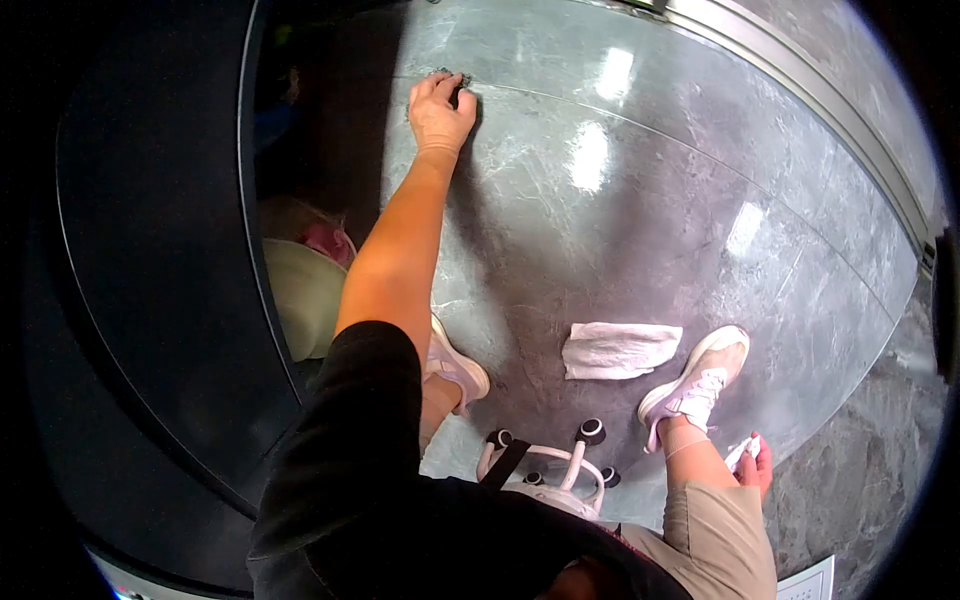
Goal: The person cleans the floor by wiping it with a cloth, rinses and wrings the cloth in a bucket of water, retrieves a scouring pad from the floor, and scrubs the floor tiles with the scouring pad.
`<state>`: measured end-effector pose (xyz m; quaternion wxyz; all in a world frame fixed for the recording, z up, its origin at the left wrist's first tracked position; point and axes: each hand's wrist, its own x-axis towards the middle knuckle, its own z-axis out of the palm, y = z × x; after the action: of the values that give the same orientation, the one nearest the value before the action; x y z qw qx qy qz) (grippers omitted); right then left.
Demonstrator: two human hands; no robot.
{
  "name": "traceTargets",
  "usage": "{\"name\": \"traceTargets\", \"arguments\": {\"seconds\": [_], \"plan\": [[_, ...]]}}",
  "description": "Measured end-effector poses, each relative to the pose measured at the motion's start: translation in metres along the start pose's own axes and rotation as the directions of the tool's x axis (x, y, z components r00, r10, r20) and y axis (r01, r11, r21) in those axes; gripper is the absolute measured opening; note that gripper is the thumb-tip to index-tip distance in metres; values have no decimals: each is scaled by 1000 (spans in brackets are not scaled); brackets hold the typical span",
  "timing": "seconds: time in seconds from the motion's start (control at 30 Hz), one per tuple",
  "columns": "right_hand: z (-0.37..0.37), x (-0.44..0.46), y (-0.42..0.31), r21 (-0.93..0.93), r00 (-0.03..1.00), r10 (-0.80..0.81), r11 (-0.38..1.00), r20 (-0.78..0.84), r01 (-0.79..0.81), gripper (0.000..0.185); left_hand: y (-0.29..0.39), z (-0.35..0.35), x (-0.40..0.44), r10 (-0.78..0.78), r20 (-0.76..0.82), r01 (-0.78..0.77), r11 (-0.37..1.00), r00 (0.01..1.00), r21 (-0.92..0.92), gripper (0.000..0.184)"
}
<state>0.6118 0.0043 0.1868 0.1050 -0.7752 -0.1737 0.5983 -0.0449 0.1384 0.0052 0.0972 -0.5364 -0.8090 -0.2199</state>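
My left hand [440, 115] reaches far forward to the grey floor [560, 230], its fingers curled down over a dark, rough-edged clump [461, 80]. What the clump is made of does not show clearly, as the fingers cover most of it. Beside my right knee, at the lower right, my right hand [763, 467] is partly hidden by the leg. A crumpled white tissue or cloth [741, 452] sits in its closed fingers. Between my two shoes lies a folded white towel [622, 350], flat on the floor, touched by neither hand.
A white-framed stool on casters [575, 470] is beneath me. To the left rises a black furniture panel [150, 230], with a pale bin [300, 300] beside it holding something pink. A metal track [800, 75] curves along the upper right. One shoe [705, 385] stands beside the towel.
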Motion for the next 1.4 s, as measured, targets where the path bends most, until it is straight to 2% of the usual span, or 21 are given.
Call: {"name": "traceTargets", "arguments": {"seconds": [0.1, 0.17, 0.27, 0.33, 0.4, 0.5, 0.57, 0.7, 0.77, 0.8, 0.87, 0.9, 0.97, 1.07, 1.1, 1.17, 1.2, 1.23, 1.3, 1.33, 1.4], "plan": [[-3, 0, -1, -66, 1000, -14, 998, 12, 15, 41, 27, 11, -17, 87, -15, -87, 996, 996, 9, 20], [0, 0, -3, -53, 1000, -13, 999, 6, 13, 41, 71, 17, -26, 178, 54, -170, 978, 983, -122, 25], [3, 4, 0, -25, 999, -36, 999, 9, 36, 41, 143, 35, -43, 204, 75, -188, 966, 976, -180, 25], [3, 7, 2, -7, 999, -29, 1000, 23, 29, 41, 163, 38, -45, 217, 80, -197, 959, 973, -201, 25], [8, 5, 0, 7, 999, -39, 999, 25, 39, 41, 172, 36, -45, 349, 110, -305, 906, 931, -294, 23], [4, 5, -1, -21, 999, -45, 999, 14, 46, 40, 125, 29, -32, 286, 146, -259, 949, 947, -182, 21], [-3, 5, 8, -50, 1000, -28, 998, -3, 27, 41, 99, 19, -27, 162, 128, -156, 986, 978, -57, 20], [-4, 8, 10, -19, 999, -33, 999, -4, 32, 42, 124, 23, -32, 78, 85, -82, 996, 993, 47, 20], [-2, 13, 7, -42, 999, -55, 998, 4, 55, 42, 145, 31, -36, 193, 130, -193, 981, 972, -15, 19], [-2, 13, 8, -53, 998, -61, 997, 2, 61, 42, 143, 29, -33, 194, 126, -193, 981, 973, -15, 19], [-2, 12, 5, -71, 998, -70, 995, 8, 71, 42, 135, 25, -30, 311, 144, -297, 948, 939, -112, 19], [-2, 11, 5, -72, 999, -53, 996, 3, 53, 42, 122, 20, -27, 310, 144, -296, 949, 940, -108, 19], [0, 12, 7, -62, 999, -34, 997, -11, 33, 42, 90, 15, -17, 149, 175, -168, 981, 973, 101, 18], [-6, 9, 13, -17, 1000, -20, 1000, -7, 20, 42, 82, 13, -13, 145, 115, -159, 980, 983, 118, 17], [-7, 10, 12, 4, 1000, -4, 1000, -1, 4, 41, 93, 16, -14, 185, 150, -205, 970, 971, 133, 14], [-2, 12, 6, 21, 1000, -7, 1000, 10, 7, 39, 123, 31, -26, 276, 170, -282, 959, 946, 9, 7], [-4, 13, 6, -19, 1000, -11, 1000, 5, 11, 39, 140, 39, -32, 346, 115, -338, 937, 931, -89, 4], [0, 11, 1, -61, 1000, -17, 998, -1, 17, 39, 159, 37, -32, 350, 177, -336, 936, 920, -105, 8], [6, 7, -7, -73, 999, -38, 997, 25, 40, 39, 158, 35, -25, 394, 89, -372, 907, 915, -198, 14], [7, 4, -9, -78, 998, -40, 996, 50, 44, 40, 149, 32, -24, 390, 88, -368, 909, 916, -197, 14], [6, 7, -2, -58, 998, -57, 997, 38, 59, 40, 111, 25, -20, 282, 85, -279, 959, 956, -49, 5]]}}
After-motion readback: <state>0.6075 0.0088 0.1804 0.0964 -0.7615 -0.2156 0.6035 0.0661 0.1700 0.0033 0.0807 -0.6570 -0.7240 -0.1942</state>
